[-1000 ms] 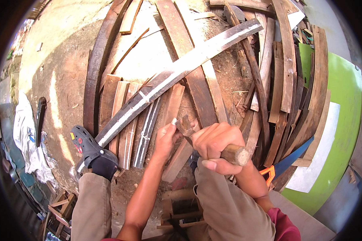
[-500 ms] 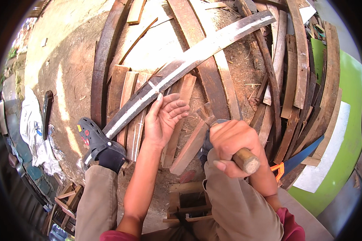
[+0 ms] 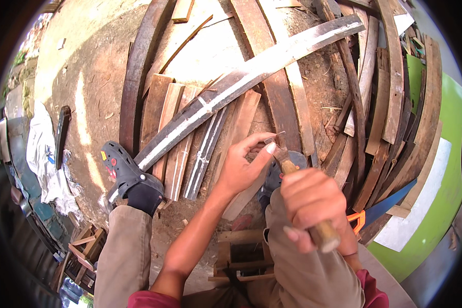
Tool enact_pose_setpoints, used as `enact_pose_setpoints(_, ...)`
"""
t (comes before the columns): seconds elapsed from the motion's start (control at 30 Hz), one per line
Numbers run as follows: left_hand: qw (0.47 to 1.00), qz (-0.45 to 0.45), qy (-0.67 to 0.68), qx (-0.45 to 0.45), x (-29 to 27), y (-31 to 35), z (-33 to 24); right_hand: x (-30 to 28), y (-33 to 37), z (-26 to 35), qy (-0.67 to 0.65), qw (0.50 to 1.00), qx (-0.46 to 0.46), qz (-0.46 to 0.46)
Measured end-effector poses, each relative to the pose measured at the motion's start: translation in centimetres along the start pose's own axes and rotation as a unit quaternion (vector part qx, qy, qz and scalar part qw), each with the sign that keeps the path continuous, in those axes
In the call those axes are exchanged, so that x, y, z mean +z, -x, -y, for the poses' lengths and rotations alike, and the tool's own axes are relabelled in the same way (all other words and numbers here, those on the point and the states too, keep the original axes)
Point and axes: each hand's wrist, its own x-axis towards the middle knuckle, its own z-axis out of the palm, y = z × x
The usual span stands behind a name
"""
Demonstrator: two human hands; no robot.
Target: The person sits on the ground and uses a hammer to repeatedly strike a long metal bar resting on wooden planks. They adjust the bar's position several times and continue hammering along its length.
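My right hand [image 3: 315, 197] is wrapped round the wooden handle of a hammer [image 3: 288, 165], its butt end sticking out below my fist. The metal head is partly hidden by my left fingers. My left hand [image 3: 244, 167] is closed in a pinch beside the head, and a thin nail [image 3: 281, 133] pokes out past the fingertips. Beyond my hands a long dark plank [image 3: 226, 95] with a white-streaked face lies slantwise over several shorter boards [image 3: 167, 120]. My left foot, in a dark clog [image 3: 126, 167], rests against its near end.
Long timbers [image 3: 269, 82] run away from me beneath the plank. Heaped boards [image 3: 387, 97] fill the right side, with an orange-handled saw [image 3: 358, 220] near my right arm. A small wooden frame [image 3: 244, 251] stands between my legs. White cloth [image 3: 43, 154] lies at left.
My left hand has moved right, from beside the plank to the hammer head, its spread fingers now pinched together. The hammer has shifted slightly right and nearer. The view has shifted a little.
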Motion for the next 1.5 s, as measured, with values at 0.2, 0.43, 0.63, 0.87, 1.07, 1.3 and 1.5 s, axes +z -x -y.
enact_pose_setpoints(0.2, 0.972, -0.079, 0.077, -0.209, 0.5, -0.2, 1.1, -2.3, 1.2, -5.0, -0.226, 0.892, 0.169, -0.352)
enact_pose_setpoints(0.43, 0.929, -0.037, 0.231, -0.286, -1.0, 1.5, 0.4, -3.8, 5.2, -9.8, -0.539, 0.625, 0.175, -0.537)
enact_pose_setpoints(0.63, 0.96, -0.216, -0.176, 0.045, -4.9, -1.6, -0.8, -6.9, -0.5, -6.6, -0.373, 0.739, 0.106, -0.551)
enact_pose_setpoints(0.87, 0.764, -0.307, -0.512, 0.244, -11.0, -8.6, 3.8, -12.8, -7.8, -9.5, -0.323, 0.776, 0.059, -0.539)
enact_pose_setpoints(1.07, 0.827, -0.28, -0.457, 0.172, -10.5, -8.7, 3.7, -17.1, -7.9, -12.6, -0.203, 0.827, 0.041, -0.523)
enact_pose_setpoints(1.3, 0.817, -0.277, -0.479, 0.162, -10.4, -8.4, 3.4, -17.9, -10.1, -10.9, -0.12, 0.817, 0.013, -0.563)
enact_pose_setpoints(1.5, 0.821, -0.293, -0.45, 0.194, -10.5, -8.7, 3.6, -13.3, -9.9, -9.9, -0.012, 0.841, 0.02, -0.54)
